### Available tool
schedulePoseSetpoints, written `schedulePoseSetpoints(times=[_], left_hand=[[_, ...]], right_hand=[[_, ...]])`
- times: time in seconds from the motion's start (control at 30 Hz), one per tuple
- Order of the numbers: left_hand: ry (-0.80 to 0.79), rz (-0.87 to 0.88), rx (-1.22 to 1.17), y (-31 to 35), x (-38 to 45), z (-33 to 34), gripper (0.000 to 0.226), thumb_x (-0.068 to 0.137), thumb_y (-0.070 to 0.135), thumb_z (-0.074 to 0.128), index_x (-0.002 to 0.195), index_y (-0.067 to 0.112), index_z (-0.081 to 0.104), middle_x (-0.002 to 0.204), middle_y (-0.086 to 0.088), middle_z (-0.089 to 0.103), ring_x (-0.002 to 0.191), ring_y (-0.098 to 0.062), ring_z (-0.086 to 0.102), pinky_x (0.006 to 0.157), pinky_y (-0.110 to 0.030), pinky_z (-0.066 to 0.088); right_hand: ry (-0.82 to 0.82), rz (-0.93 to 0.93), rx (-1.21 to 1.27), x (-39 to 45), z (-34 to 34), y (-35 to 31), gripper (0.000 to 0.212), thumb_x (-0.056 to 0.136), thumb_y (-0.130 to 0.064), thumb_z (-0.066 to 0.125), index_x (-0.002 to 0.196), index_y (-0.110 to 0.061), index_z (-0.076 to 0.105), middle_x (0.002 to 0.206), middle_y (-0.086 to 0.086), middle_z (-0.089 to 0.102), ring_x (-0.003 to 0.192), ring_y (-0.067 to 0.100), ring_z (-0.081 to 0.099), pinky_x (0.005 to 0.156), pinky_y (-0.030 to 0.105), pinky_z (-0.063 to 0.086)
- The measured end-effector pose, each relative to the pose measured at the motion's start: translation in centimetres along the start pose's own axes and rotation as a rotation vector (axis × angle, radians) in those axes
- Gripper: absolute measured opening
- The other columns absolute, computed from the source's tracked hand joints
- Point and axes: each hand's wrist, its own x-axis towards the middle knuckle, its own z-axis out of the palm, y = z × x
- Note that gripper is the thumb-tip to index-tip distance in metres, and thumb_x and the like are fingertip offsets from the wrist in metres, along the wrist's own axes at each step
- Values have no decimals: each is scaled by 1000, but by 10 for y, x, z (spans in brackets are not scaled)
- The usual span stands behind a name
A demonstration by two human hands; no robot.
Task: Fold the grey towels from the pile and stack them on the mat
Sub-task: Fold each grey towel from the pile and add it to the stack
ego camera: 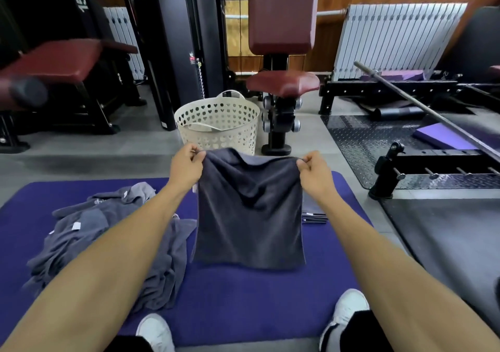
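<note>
A dark grey towel [249, 213] hangs doubled over in the air above the purple mat [243, 297]. My left hand [186, 166] pinches its upper left corner and my right hand [313, 171] pinches its upper right corner. A rumpled pile of grey towels [108, 243] lies on the left part of the mat, partly under my left forearm. A small stack of folded grey towels [313, 213] sits on the mat at the right, mostly hidden behind the hanging towel and my right forearm.
A white perforated laundry basket [216, 121] stands just beyond the mat. Behind it is a maroon gym seat [282, 83], with benches left and a barbell rack [405, 100] right. My white shoes [157, 332] rest at the mat's near edge.
</note>
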Motion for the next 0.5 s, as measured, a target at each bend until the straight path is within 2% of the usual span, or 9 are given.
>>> schedulePoseSetpoints(times=[0.07,0.17,0.2,0.33,0.43,0.5], left_hand=[[15,35,-66,9,11,-5,8,99,18,54,98,10,57,95,-4,64,84,-19,58,69,-24,47],[3,49,-118,7,9,-4,10,101,17,52,101,7,55,88,-1,60,77,-14,54,60,-9,41],[-16,41,-117,2,3,-3,10,101,16,51,101,7,55,84,1,58,74,-13,53,59,-9,41],[-98,9,-2,-53,-33,5,11,101,18,51,98,7,54,87,-1,58,78,-20,52,63,-31,38],[-185,-44,79,-103,-82,12,7,100,15,52,94,11,51,88,-5,59,82,-24,54,70,-30,35],[-247,-102,116,-133,-119,14,10,100,17,52,92,12,51,82,-5,59,79,-27,55,69,-32,36]], right_hand=[[43,-49,43,8,-1,-10,10,102,-19,47,94,-14,47,75,-4,51,68,13,46,58,23,36],[40,-69,63,9,3,-9,9,102,-19,48,94,-14,47,75,-4,51,69,16,48,60,26,38],[25,-64,68,5,7,-6,9,102,-18,47,94,-14,46,75,-3,51,69,17,47,60,27,37],[-35,8,81,-34,20,26,11,104,-18,43,95,-11,43,76,0,49,66,16,44,56,24,37],[-74,110,44,-84,29,68,15,104,-18,41,95,-7,43,74,2,47,64,17,40,51,22,33],[-92,170,16,-121,33,100,15,104,-16,42,95,-4,45,75,1,48,69,20,42,54,22,34]])
